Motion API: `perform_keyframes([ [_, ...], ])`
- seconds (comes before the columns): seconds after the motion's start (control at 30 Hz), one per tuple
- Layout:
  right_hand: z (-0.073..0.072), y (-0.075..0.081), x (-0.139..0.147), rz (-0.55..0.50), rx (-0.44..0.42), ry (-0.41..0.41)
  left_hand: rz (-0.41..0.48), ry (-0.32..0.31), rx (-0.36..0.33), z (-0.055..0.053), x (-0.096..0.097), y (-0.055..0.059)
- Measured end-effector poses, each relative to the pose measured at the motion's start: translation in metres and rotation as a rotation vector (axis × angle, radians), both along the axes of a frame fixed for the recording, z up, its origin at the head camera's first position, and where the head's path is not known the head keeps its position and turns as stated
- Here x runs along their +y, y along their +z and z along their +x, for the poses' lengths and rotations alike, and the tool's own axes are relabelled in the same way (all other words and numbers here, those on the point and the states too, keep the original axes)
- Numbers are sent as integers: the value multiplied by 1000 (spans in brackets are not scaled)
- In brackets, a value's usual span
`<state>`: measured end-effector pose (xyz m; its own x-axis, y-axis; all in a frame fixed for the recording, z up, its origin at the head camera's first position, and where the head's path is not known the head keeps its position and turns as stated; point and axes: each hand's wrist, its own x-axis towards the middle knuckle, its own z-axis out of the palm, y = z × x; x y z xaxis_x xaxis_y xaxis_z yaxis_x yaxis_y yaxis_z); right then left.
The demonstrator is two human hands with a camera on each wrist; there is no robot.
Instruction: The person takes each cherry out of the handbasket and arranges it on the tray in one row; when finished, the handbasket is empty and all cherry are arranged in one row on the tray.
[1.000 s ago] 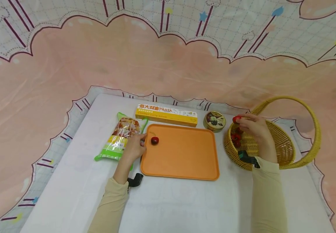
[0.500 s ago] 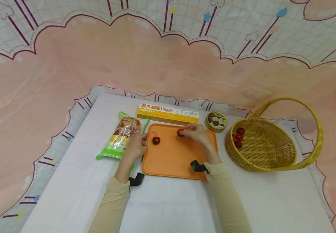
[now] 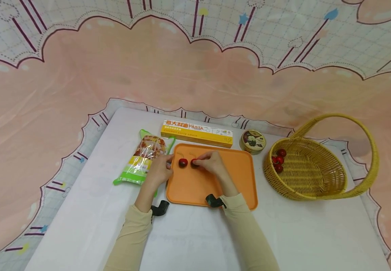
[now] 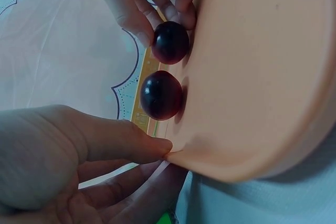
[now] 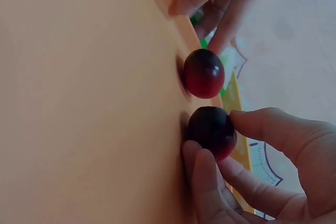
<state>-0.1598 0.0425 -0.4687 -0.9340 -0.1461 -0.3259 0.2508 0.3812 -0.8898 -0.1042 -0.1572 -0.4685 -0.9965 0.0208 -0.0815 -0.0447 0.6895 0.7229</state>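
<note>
My right hand (image 3: 214,164) pinches a dark red cherry (image 5: 212,127) between thumb and fingers, low over the orange tray (image 3: 190,188). Just left of it, a second cherry (image 3: 183,163) with a thin stem sits on the tray near its left rim. In the left wrist view the two cherries stand side by side with a small gap. My left hand (image 3: 159,170) grips the tray's left edge, thumb (image 4: 152,149) on the rim and fingers below it, partly hidden by the tray.
A yellow wicker basket (image 3: 285,190) with a tall handle stands at the right, several red cherries (image 3: 278,161) inside. Behind the tray lie a pasta box (image 3: 197,134) and a round tin (image 3: 253,141). A green-edged food bag (image 3: 141,160) lies left, beside my left hand.
My right hand has carried a cherry from the basket leftward across the tray, up beside the other cherry. The left hand has stayed at the tray's edge.
</note>
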Motion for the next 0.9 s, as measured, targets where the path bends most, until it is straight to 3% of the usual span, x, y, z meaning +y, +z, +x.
perform_keyframes([
  [0.3, 2, 3, -2, -23, 15, 60, -4, 0, 11, 1, -1, 0],
  [0.63, 3, 3, -4, 0, 3, 53, 10, -11, 45, 0, 0, 1],
  [0.9, 3, 6, 2, 35, 32, 66, 14, -8, 30, 0, 0, 2],
])
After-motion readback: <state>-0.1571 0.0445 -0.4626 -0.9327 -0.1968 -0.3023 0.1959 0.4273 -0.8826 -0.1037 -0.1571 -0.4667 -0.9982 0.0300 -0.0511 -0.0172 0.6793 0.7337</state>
